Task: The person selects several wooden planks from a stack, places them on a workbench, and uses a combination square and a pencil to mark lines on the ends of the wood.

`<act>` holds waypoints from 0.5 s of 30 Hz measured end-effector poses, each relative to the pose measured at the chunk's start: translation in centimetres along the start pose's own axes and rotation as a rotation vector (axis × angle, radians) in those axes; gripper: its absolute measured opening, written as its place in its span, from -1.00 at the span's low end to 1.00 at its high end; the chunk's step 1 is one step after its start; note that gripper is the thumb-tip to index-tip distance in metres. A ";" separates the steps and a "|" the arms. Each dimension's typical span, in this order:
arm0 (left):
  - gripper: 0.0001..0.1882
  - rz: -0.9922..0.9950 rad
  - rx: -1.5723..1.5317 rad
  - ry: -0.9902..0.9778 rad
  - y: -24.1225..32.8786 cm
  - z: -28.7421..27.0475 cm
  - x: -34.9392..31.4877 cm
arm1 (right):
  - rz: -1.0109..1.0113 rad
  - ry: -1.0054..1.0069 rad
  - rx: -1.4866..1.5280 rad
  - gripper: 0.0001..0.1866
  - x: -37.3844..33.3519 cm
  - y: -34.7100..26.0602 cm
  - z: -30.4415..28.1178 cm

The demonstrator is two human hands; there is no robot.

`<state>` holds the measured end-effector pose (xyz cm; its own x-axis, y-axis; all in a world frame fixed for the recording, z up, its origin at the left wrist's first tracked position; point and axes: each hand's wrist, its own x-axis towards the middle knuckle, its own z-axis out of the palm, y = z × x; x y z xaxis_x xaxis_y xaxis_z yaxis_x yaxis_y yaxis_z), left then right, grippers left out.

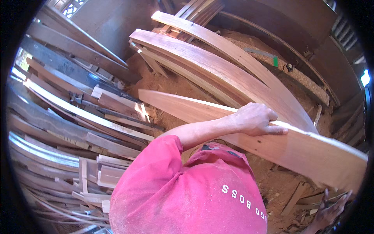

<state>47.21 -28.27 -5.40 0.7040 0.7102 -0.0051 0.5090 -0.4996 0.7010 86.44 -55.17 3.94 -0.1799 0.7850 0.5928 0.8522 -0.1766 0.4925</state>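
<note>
We have our left hand (255,119) closed over the upper edge of a long reddish-brown board (290,152), its thumb laid along the broad face nearer us and its fingers curled over the far side; the grip is firm-looking, with no gap that we can see between palm and wood. The board runs across the middle of the scene, from a narrow tip at far left to a broader part at near right; its upper edge is pale, and small dark spots mark its face just below our hand.

Our right hand (331,208) is at near right, in shadow, its fingers parted and pointing up toward the board's lower edge; we cannot tell whether the fingertips touch the wood or bear any of its weight.

Beyond the board we see a thick curved plank (198,56), and farther off a slimmer curved plank (218,39), both bowing from far left down toward the right; a stack of strips (200,17) lies at the far side, and a piece of chipboard with a green patch (275,61) lies at far right. To our left a large pile of planks (62,146) lies in many layers; sawdust (269,175) covers the ground under the board; our pink shirt (187,202), dusted and bearing white lettering, fills the near middle.
</note>
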 end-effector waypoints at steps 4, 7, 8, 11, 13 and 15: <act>-0.13 -0.067 0.000 -0.167 0.5 0.8 2.9 | -0.021 -0.389 0.017 0.08 1.0 0.9 1.9; -0.07 -0.110 0.018 -0.318 1.1 1.3 4.7 | -0.135 -0.426 -0.045 0.21 2.6 1.2 4.2; -0.07 -0.124 0.025 -0.311 1.3 1.4 5.2 | -0.231 -0.368 -0.124 0.24 2.9 1.3 5.2; -0.05 -0.123 0.083 -0.387 1.6 1.7 7.0 | -0.224 -0.515 -0.059 -0.15 2.7 2.7 6.0; -0.04 -0.173 0.099 -0.496 1.8 2.2 8.6 | -0.224 -0.611 -0.020 -0.03 2.2 3.8 7.1; -0.03 -0.166 0.099 -0.523 2.1 2.7 10.0 | -0.149 -0.716 0.239 -0.08 1.4 4.9 8.2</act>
<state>56.68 -23.60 -5.89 0.7497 0.4553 -0.4802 0.6601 -0.4644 0.5903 94.40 -50.07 1.93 -0.0085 0.9978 -0.0657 0.9418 0.0300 0.3349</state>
